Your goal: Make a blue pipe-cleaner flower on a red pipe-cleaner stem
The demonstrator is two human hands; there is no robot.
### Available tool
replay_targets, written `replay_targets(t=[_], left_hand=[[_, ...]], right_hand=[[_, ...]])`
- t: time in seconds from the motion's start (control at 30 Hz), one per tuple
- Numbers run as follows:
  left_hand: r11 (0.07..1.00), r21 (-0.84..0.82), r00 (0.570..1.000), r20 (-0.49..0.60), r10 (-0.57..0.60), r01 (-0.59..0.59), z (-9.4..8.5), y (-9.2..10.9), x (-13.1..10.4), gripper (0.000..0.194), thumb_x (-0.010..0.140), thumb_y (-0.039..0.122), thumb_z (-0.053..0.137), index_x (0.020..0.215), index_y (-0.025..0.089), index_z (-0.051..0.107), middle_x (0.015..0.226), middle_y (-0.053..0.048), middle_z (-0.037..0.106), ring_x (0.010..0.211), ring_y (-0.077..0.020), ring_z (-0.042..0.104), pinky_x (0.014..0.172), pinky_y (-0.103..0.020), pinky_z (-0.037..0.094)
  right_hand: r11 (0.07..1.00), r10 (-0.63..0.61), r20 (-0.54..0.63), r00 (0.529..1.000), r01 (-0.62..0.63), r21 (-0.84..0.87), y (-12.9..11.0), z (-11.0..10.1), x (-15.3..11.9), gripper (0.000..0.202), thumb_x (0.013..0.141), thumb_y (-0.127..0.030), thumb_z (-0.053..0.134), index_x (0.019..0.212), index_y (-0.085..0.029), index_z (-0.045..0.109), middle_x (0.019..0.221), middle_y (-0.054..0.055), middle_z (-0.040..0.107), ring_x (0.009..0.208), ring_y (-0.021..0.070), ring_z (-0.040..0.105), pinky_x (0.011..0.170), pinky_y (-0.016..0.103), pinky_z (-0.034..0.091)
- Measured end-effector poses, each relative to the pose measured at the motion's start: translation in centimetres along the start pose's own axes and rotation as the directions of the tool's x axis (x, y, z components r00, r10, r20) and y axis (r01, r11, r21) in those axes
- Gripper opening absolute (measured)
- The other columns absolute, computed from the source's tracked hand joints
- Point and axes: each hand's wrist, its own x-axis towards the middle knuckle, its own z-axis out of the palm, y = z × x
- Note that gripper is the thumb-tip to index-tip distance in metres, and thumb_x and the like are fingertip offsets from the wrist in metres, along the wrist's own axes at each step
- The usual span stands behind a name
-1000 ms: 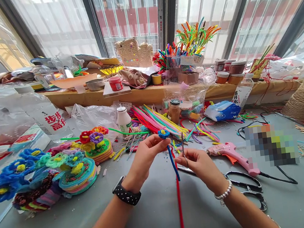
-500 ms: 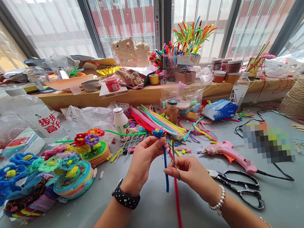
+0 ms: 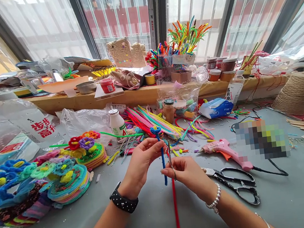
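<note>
My left hand [image 3: 145,158] pinches a blue pipe cleaner [image 3: 164,172] between thumb and fingertips. At its upper end is a small looped blue flower shape [image 3: 155,129], and the rest hangs down as a stem. Small scissors [image 3: 169,153] are in my right hand [image 3: 188,171], with a finger and thumb at the handles. Their blades point up, just right of the blue stem; whether they touch it I cannot tell. Below both hands a red pipe cleaner [image 3: 176,209] runs toward me along the grey table [image 3: 151,221].
Larger black-handled scissors [image 3: 239,182] and a pink glue gun [image 3: 227,152] lie to the right. Pipe-cleaner flower pots [image 3: 21,204] stand at left. Behind my hands are loose pipe cleaners [image 3: 152,119], a white bottle [image 3: 117,124] and a brown jar [image 3: 168,112].
The view has shifted slightly, so everything sits further left. The blue flower has tilted up, showing more stem beneath it. Both hands keep their grips.
</note>
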Motion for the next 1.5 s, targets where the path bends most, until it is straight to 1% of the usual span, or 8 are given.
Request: replay_targets(t=[0.23,0.37,0.53,0.7,0.93,1.13,1.3,1.5], left_hand=[[0.997,-0.049,0.992,-0.112,0.053,-0.058,-0.5,0.3,0.6,0.016,0.056,0.017,0.069,0.067,0.014,0.057,0.064,0.003,0.060,0.060,-0.0071,0.058,0.061,-0.018,0.047],[0.995,-0.073,0.991,-0.125,0.056,-0.066,-0.7,0.4,0.6,0.019,0.055,0.016,0.070,0.070,0.014,0.058,0.067,0.002,0.061,0.061,-0.0078,0.059,0.061,-0.018,0.048],[0.998,-0.063,0.995,-0.098,0.009,-0.015,-0.5,0.3,0.6,0.017,0.055,0.014,0.070,0.069,0.013,0.060,0.068,0.000,0.062,0.062,-0.0089,0.059,0.061,-0.018,0.049],[0.985,-0.147,0.988,-0.136,0.073,-0.093,-0.4,0.2,0.6,0.015,0.055,0.013,0.069,0.067,0.014,0.060,0.064,0.001,0.063,0.058,-0.0084,0.060,0.058,-0.017,0.049],[0.991,-0.123,0.998,-0.030,-0.058,0.054,-0.2,-0.1,0.4,0.012,0.059,0.013,0.067,0.070,0.013,0.060,0.066,0.000,0.063,0.060,-0.0095,0.061,0.058,-0.018,0.051],[0.978,-0.206,0.998,-0.050,-0.034,0.023,-0.1,-0.3,0.4,0.010,0.059,0.009,0.066,0.067,0.013,0.061,0.064,0.001,0.063,0.056,-0.0082,0.060,0.055,-0.016,0.050],[0.970,-0.240,0.999,-0.032,-0.031,0.022,-0.3,-0.3,0.6,0.010,0.061,0.009,0.065,0.069,0.014,0.061,0.066,0.001,0.064,0.058,-0.0082,0.061,0.054,-0.015,0.050],[0.972,-0.236,0.999,-0.035,-0.026,0.017,-0.1,-0.1,0.4,0.008,0.062,0.010,0.064,0.068,0.015,0.062,0.065,0.002,0.063,0.058,-0.0071,0.060,0.054,-0.015,0.049]], right_hand=[[0.999,-0.013,-0.028,1.000,0.014,0.034,0.6,-0.3,0.4,0.033,0.059,-0.045,0.062,0.060,-0.013,0.054,0.052,-0.004,0.040,0.049,0.0069,0.030,0.046,0.020,0.024],[0.999,-0.034,-0.049,0.998,0.036,0.024,0.7,-0.3,0.4,0.032,0.061,-0.044,0.062,0.060,-0.013,0.054,0.052,-0.004,0.039,0.050,0.0070,0.029,0.046,0.020,0.024],[0.998,-0.057,-0.067,0.996,0.058,0.017,0.6,-0.1,0.3,0.032,0.063,-0.045,0.060,0.062,-0.013,0.055,0.054,-0.003,0.040,0.051,0.0075,0.031,0.048,0.021,0.026],[0.999,-0.042,-0.052,0.998,0.043,0.014,0.3,-0.1,0.3,0.031,0.062,-0.044,0.061,0.061,-0.013,0.054,0.051,-0.004,0.038,0.049,0.0072,0.029,0.046,0.021,0.023],[0.991,-0.062,-0.054,0.997,0.068,0.112,0.6,-0.2,0.3,0.028,0.064,-0.040,0.060,0.061,-0.013,0.054,0.054,-0.004,0.039,0.051,0.0073,0.030,0.048,0.021,0.024],[0.994,-0.059,-0.048,0.997,0.063,0.092,0.7,-0.2,0.3,0.025,0.063,-0.038,0.062,0.064,-0.014,0.054,0.052,-0.005,0.036,0.050,0.0073,0.028,0.046,0.021,0.022],[0.989,-0.033,-0.053,0.998,0.041,0.145,0.2,-1.0,0.2,0.027,0.062,-0.038,0.062,0.066,-0.013,0.054,0.058,-0.004,0.041,0.054,0.0076,0.032,0.050,0.021,0.025],[0.995,-0.032,0.036,0.999,0.028,0.094,-0.2,-1.4,0.1,0.026,0.062,-0.037,0.063,0.063,-0.013,0.054,0.055,-0.004,0.038,0.052,0.0068,0.030,0.048,0.020,0.024]])
